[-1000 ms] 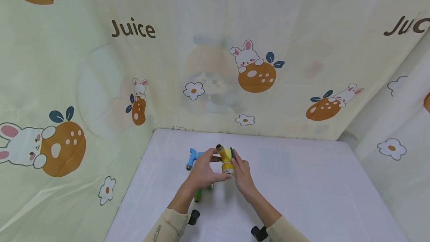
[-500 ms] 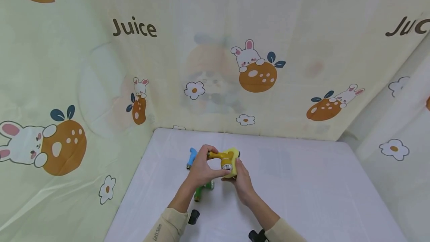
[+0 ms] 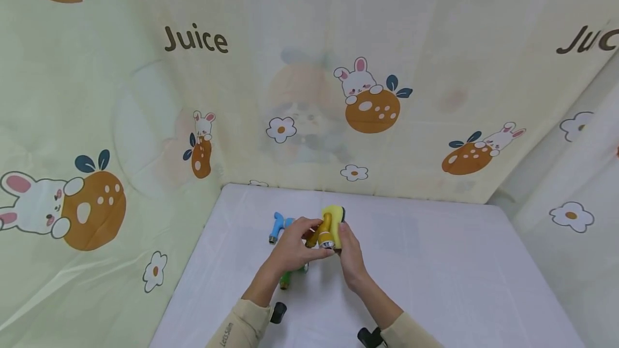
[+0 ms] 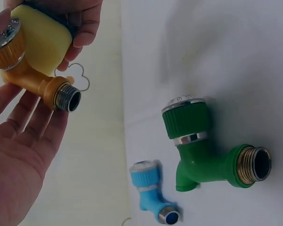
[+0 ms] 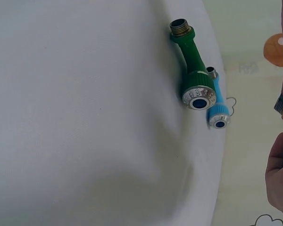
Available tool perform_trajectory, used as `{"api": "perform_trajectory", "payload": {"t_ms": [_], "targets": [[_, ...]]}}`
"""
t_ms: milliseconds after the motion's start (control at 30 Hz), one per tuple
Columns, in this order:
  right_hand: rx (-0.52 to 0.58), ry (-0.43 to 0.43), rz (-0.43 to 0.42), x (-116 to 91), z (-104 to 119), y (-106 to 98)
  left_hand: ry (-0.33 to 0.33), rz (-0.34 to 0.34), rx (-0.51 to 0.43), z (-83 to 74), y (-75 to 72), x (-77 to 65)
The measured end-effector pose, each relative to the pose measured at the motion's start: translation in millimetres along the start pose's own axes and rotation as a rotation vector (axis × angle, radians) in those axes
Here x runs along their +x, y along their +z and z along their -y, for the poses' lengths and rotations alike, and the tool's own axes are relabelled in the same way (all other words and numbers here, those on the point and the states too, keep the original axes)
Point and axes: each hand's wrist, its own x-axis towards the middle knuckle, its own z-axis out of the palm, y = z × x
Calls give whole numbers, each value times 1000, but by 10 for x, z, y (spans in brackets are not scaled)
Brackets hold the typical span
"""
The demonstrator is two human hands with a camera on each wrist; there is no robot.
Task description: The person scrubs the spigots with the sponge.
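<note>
My left hand [image 3: 289, 248] holds an orange-yellow tap [image 4: 33, 81] between thumb and fingers, raised above the table. The tap has a ridged knob with a silver cap and a threaded metal end, which points past the fingertips in the left wrist view. In my right hand [image 3: 352, 258] is a yellow sponge [image 4: 46, 40] with a dark scouring side, held against the tap. A green tap [image 4: 198, 162] lies on the table below my left hand. Farther back lies a light blue tap [image 4: 152, 190]. Only a sliver of the held tap shows in the right wrist view.
A white-covered table [image 3: 450, 267] extends to the right of the hands. Behind it hangs a cream curtain [image 3: 300, 90] printed with rabbits and flowers. Black devices [image 3: 278, 313] sit at both wrists.
The tap has been turned in my left hand, its threaded end swinging left and then downward. My right hand has shifted the sponge around the tap. The green and blue taps stay put.
</note>
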Motion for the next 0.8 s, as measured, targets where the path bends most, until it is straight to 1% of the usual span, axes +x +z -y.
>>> {"api": "perform_trajectory", "payload": {"t_ms": [167,267,367,467,533,667,733,800], "targets": [[-30,-28,5,-19,6,-7,-14,3,-53,5,8,-1],[-70,-50,-10,-31,10,-2,-23,-14,-85,4,8,6],[-121,-90,-26,-49,6,21,-39,-46,-128,7,-1,12],[-164,-154,-33,-73,0,47,-84,-81,-177,24,-15,15],[-184,-212,-45,-90,-9,58,-114,-100,-211,47,-22,21],[-215,-335,-101,-127,-20,61,-160,-115,-281,93,-31,37],[-237,-388,-118,-148,-17,62,-172,-123,-291,106,-34,42],[-259,-416,-127,-160,-16,65,-178,-125,-275,102,-34,41]]}}
